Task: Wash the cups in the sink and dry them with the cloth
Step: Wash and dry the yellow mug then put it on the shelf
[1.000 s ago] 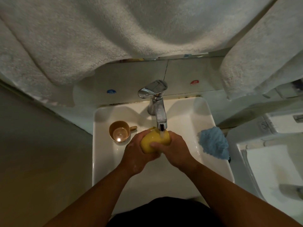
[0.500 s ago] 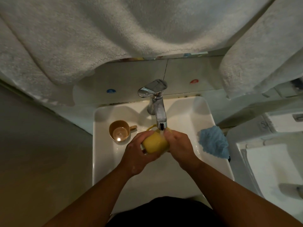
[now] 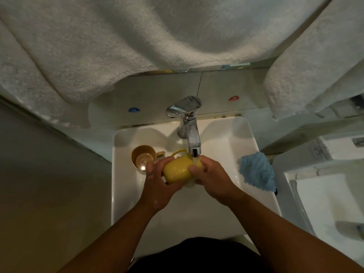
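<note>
A yellow cup (image 3: pixel 177 169) lies on its side under the running tap (image 3: pixel 192 138), its handle pointing away from me. My left hand (image 3: pixel 158 186) grips its base end from the left. My right hand (image 3: pixel 211 178) grips the mouth end, with water running over the fingers. A brown cup (image 3: pixel 142 157) stands upright in the white sink (image 3: pixel 126 194) at the left, just behind my left hand. A blue cloth (image 3: pixel 257 171) lies on the sink's right rim.
Large white towels (image 3: pixel 137 40) hang overhead and at the upper right. A toilet (image 3: pixel 325 194) stands right of the sink. A grey wall runs along the left. Blue and red stickers mark the ledge behind the tap.
The yellow cup has been turned in my hands under the water, so its side and handle now show. Both hands shifted slightly around it.
</note>
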Demonstrator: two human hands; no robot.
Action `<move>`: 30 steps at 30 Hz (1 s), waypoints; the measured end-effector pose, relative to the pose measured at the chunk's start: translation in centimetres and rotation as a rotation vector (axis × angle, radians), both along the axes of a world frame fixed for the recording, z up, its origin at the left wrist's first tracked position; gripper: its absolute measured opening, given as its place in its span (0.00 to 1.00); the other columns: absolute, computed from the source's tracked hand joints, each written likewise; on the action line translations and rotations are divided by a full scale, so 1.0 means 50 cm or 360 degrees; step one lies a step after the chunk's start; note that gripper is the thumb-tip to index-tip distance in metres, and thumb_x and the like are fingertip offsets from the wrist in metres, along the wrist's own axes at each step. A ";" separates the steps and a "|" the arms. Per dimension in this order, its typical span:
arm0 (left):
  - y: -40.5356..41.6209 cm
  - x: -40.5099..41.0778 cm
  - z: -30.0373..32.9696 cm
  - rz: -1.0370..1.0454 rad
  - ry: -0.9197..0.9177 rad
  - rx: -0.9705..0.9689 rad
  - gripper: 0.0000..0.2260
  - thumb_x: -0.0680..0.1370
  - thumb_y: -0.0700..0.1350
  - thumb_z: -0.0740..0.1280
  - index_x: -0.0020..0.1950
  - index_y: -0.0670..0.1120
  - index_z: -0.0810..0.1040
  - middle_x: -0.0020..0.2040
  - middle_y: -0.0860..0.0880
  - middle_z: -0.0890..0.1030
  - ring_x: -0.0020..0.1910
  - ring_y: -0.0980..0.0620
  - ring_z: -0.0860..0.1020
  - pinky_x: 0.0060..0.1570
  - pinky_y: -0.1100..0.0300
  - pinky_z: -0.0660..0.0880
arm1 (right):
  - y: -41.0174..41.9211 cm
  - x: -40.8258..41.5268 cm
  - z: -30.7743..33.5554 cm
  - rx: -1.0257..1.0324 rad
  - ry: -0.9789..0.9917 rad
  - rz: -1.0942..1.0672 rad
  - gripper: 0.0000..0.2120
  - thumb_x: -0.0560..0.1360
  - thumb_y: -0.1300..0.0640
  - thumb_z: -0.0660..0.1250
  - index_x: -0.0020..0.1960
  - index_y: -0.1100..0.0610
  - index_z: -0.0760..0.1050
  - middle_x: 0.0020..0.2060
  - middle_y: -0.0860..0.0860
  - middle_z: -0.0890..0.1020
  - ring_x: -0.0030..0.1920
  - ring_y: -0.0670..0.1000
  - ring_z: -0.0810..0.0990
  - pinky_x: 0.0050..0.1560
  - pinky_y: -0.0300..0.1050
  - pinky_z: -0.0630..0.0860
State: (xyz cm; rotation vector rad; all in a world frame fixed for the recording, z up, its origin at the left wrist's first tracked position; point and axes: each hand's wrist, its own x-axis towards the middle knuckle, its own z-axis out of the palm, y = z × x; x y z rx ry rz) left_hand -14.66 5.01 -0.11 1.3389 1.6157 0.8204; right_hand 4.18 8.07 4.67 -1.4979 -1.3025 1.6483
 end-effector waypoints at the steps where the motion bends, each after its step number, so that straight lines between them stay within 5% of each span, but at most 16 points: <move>1: 0.000 -0.001 0.000 0.0002 -0.0032 -0.0053 0.39 0.61 0.64 0.76 0.70 0.59 0.71 0.70 0.51 0.67 0.64 0.50 0.72 0.57 0.55 0.77 | -0.002 0.004 0.001 -0.0008 0.0062 0.0054 0.05 0.81 0.55 0.67 0.55 0.51 0.79 0.49 0.54 0.83 0.50 0.57 0.83 0.51 0.54 0.83; 5: 0.009 0.002 0.018 -0.0011 -0.0416 -0.0259 0.35 0.63 0.65 0.79 0.67 0.63 0.72 0.65 0.60 0.72 0.59 0.53 0.77 0.51 0.50 0.83 | -0.008 0.001 -0.013 -0.0041 0.0001 -0.0117 0.12 0.82 0.48 0.64 0.55 0.53 0.82 0.50 0.57 0.84 0.52 0.59 0.83 0.54 0.62 0.82; 8: 0.014 0.003 0.024 -0.0026 -0.0319 -0.0190 0.33 0.65 0.56 0.81 0.68 0.57 0.73 0.62 0.67 0.69 0.57 0.56 0.76 0.49 0.56 0.82 | -0.007 -0.010 -0.012 -0.0085 -0.0025 -0.0273 0.11 0.85 0.48 0.58 0.53 0.47 0.79 0.53 0.53 0.80 0.54 0.54 0.81 0.53 0.60 0.83; 13: 0.013 0.012 0.012 -0.0162 -0.0121 -0.0006 0.35 0.61 0.57 0.82 0.65 0.60 0.73 0.64 0.56 0.74 0.60 0.55 0.76 0.52 0.57 0.79 | -0.008 -0.015 0.000 -0.0125 0.0059 -0.0185 0.06 0.81 0.50 0.67 0.57 0.47 0.76 0.53 0.50 0.81 0.51 0.53 0.83 0.44 0.51 0.85; 19: 0.017 0.025 0.030 0.0081 -0.0693 -0.0456 0.29 0.68 0.59 0.79 0.63 0.55 0.70 0.62 0.49 0.76 0.57 0.50 0.80 0.50 0.51 0.83 | -0.001 -0.011 0.017 -0.0231 0.0065 -0.0584 0.10 0.84 0.48 0.60 0.53 0.50 0.79 0.50 0.51 0.80 0.50 0.53 0.81 0.41 0.53 0.85; 22: 0.018 0.032 0.032 -0.0008 -0.0712 -0.0633 0.25 0.68 0.63 0.78 0.60 0.58 0.75 0.59 0.48 0.79 0.56 0.46 0.81 0.50 0.42 0.83 | -0.006 -0.005 0.005 -0.0024 -0.0088 -0.0320 0.12 0.82 0.46 0.64 0.49 0.50 0.82 0.43 0.50 0.84 0.47 0.54 0.84 0.47 0.60 0.84; 24: 0.021 0.032 0.037 -0.0058 -0.0555 -0.0556 0.30 0.64 0.68 0.77 0.62 0.60 0.76 0.57 0.51 0.80 0.55 0.47 0.82 0.48 0.47 0.84 | -0.009 -0.001 -0.008 0.0010 -0.0160 -0.0233 0.10 0.79 0.44 0.67 0.49 0.49 0.82 0.44 0.50 0.85 0.48 0.54 0.84 0.49 0.61 0.83; 27: 0.025 0.033 0.032 -0.0130 -0.0272 -0.0314 0.33 0.68 0.58 0.80 0.70 0.56 0.73 0.62 0.54 0.77 0.59 0.52 0.78 0.48 0.64 0.79 | -0.009 0.004 -0.022 -0.0051 -0.0297 -0.0311 0.19 0.73 0.34 0.67 0.47 0.50 0.81 0.43 0.52 0.84 0.48 0.58 0.83 0.49 0.65 0.81; 30: 0.029 0.037 0.029 -0.0175 -0.0258 -0.0199 0.32 0.70 0.54 0.79 0.72 0.55 0.72 0.67 0.53 0.75 0.63 0.53 0.76 0.53 0.65 0.76 | -0.011 0.004 -0.031 -0.0021 -0.0200 -0.0416 0.22 0.73 0.33 0.63 0.49 0.51 0.79 0.46 0.54 0.83 0.50 0.59 0.83 0.50 0.67 0.80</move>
